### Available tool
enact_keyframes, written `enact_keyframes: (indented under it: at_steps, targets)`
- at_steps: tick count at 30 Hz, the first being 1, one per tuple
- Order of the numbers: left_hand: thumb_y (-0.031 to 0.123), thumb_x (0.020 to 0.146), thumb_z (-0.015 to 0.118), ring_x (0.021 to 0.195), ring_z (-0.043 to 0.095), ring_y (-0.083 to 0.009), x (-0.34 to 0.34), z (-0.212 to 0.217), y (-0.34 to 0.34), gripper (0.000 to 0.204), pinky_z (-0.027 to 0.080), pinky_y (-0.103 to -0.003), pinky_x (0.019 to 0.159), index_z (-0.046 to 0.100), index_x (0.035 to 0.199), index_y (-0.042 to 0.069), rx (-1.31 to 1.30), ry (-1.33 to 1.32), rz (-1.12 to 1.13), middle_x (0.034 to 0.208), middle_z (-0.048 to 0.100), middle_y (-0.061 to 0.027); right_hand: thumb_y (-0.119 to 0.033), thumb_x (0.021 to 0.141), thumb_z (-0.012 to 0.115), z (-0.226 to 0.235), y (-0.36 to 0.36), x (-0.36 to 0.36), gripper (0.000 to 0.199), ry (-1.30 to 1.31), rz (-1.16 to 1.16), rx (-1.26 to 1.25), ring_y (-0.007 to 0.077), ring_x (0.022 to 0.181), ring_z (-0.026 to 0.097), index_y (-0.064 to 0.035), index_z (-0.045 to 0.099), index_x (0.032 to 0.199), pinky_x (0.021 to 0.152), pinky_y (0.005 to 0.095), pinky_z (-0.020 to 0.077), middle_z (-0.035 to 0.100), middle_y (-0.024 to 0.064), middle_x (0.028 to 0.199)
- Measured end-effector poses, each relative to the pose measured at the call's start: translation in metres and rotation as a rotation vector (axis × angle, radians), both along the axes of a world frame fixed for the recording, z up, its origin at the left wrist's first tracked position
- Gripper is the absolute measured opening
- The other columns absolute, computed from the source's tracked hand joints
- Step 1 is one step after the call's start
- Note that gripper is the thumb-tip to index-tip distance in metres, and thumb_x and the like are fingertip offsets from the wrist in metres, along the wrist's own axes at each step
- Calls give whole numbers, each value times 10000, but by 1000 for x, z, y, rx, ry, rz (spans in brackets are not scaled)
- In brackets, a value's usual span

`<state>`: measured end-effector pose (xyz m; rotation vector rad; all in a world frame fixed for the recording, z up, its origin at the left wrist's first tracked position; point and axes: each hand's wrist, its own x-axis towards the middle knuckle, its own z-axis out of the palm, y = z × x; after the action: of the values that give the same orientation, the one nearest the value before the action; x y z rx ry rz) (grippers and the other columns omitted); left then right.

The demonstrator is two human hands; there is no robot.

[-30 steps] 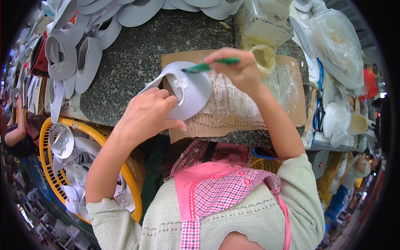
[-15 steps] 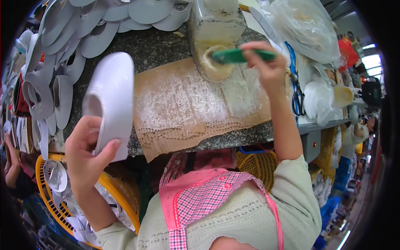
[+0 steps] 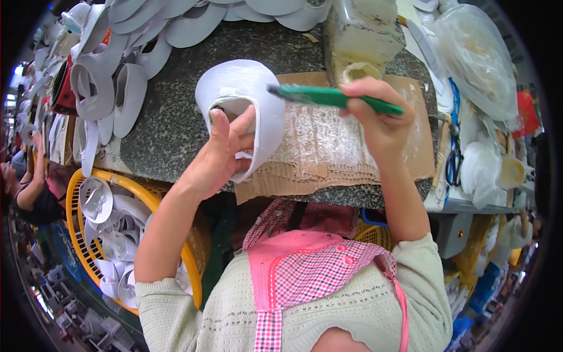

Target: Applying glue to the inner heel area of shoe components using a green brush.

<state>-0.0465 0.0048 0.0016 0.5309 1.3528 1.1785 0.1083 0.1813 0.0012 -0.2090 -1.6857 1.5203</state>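
A white slip-on shoe (image 3: 241,75) is held up over the left part of the worktable, its opening turned toward me. My left hand (image 3: 220,152) grips it from within, fingers in the opening and thumb raised by the rim. Between the thumb and fingers of my right hand (image 3: 382,114) is a green-handled brush (image 3: 319,95). Its dark tip points left and meets the shoe's right side, or lies just in front of it. Behind the brush stands a cloudy plastic bottle (image 3: 365,44) with a pale, crusted mouth. Under both hands lies a worn cardboard sheet (image 3: 314,152) smeared with whitish residue.
Many white shoes (image 3: 190,29) are heaped along the back left of the speckled tabletop (image 3: 167,132). A yellow basket (image 3: 189,258) of white shoes stands below left. Scissors (image 3: 453,159) and a clear plastic bag (image 3: 478,53) lie at right. Another person (image 3: 38,188) is far left.
The shoe has moved right and turned, so its opening now faces me. The brush has come out of the bottle's mouth and moved left to the shoe. My view has shifted left.
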Motion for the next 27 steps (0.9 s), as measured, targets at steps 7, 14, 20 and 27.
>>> enact_keyframes:
  at_steps: [7,14,20,27]
  targets:
    - [859,623,108,1106,471,-260,-3,-1,-17,1090,323,-375,951,134,1392,87,126,-142,231,1235,478,-145,54,734,614,-5,-23,-5,177,-165,482,352,112,672,595,-10,644,897,590,211,451,646,70,809]
    - [853,632,78,1145,411,-230,-9,-5,-8,1100,278,-374,974,97,1393,59,188,-270,359,1276,430,-139,-30,722,641,-18,-33,-19,120,2,289,556,181,543,586,-49,657,840,457,251,444,608,96,649]
    - [776,730,178,1086,450,-224,-10,-4,-2,1000,370,-352,901,64,1386,30,163,-69,207,1233,454,-149,48,723,615,-8,-7,20,165,52,71,266,123,606,570,12,647,881,503,240,442,634,111,772]
    - [399,802,545,872,534,-270,-25,25,14,397,435,-347,731,633,846,14,-112,1253,-308,915,566,-99,2,758,626,-6,65,48,134,-367,-191,614,108,689,573,-23,646,888,579,201,442,635,56,804]
